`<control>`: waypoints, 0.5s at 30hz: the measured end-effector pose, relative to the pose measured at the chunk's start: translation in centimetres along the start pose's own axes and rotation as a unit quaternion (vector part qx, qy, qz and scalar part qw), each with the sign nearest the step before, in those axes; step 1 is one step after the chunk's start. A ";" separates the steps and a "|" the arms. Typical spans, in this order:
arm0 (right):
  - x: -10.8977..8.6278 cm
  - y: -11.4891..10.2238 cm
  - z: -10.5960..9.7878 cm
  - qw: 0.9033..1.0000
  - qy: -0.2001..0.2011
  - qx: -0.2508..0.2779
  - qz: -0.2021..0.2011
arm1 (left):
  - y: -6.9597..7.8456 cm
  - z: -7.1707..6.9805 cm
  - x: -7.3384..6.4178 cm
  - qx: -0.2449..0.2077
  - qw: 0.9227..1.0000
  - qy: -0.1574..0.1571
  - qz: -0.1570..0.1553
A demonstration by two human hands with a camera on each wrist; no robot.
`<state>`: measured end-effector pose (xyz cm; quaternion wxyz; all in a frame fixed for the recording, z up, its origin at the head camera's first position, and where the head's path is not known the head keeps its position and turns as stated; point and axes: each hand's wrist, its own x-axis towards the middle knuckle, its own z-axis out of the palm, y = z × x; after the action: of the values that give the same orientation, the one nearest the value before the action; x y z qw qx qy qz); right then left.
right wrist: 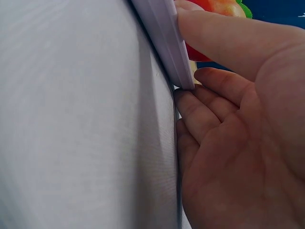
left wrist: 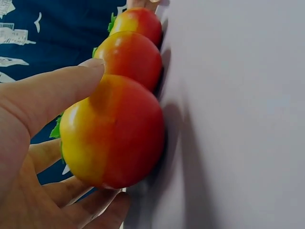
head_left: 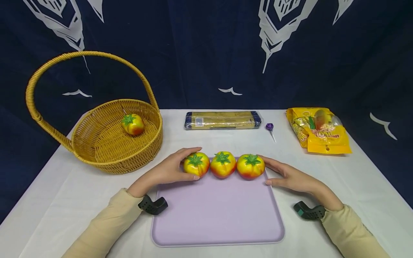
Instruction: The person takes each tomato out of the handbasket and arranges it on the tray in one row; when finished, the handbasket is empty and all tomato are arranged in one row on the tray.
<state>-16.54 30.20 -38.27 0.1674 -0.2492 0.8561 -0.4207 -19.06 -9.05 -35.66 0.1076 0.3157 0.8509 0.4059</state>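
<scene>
Three yellow-red tomatoes with green leaf tops stand side by side along the far edge of a lilac tray (head_left: 216, 211). My left hand (head_left: 175, 168) curls round the left tomato (head_left: 196, 165), its thumb on the near side and its fingers behind. Touching that one is the middle tomato (head_left: 223, 165), with the right tomato (head_left: 250, 167) beyond it. At the far right corner of the tray lies my right hand (head_left: 288, 177), fingers extended near the right tomato. In the right wrist view its thumb (right wrist: 224, 38) is beside the tray rim (right wrist: 167, 43).
A wicker basket (head_left: 129, 157) with a tall handle holds another tomato (head_left: 133, 124) at the left. Behind the tray lie a wrapped yellow pack (head_left: 222, 120) and a purple lollipop (head_left: 269, 127). A yellow candy bag (head_left: 326, 138) lies at the back right.
</scene>
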 end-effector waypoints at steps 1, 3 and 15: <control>0.0 0.0 0.0 1.000 0.000 0.001 -0.001 | 0.1 -0.1 0.0 -0.004 1.000 0.001 0.004; 0.0 0.0 0.0 1.000 -0.002 0.006 -0.001 | 0.3 -0.5 -0.2 -0.015 1.000 0.004 0.012; 0.0 0.1 0.0 1.000 -0.001 0.007 0.004 | 2.6 -8.9 -1.5 -0.028 0.997 0.059 -0.035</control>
<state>-16.51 30.23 -38.36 0.1715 -0.2454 0.8538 -0.4259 -20.65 -14.34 -28.04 0.0804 0.2584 0.8544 0.4437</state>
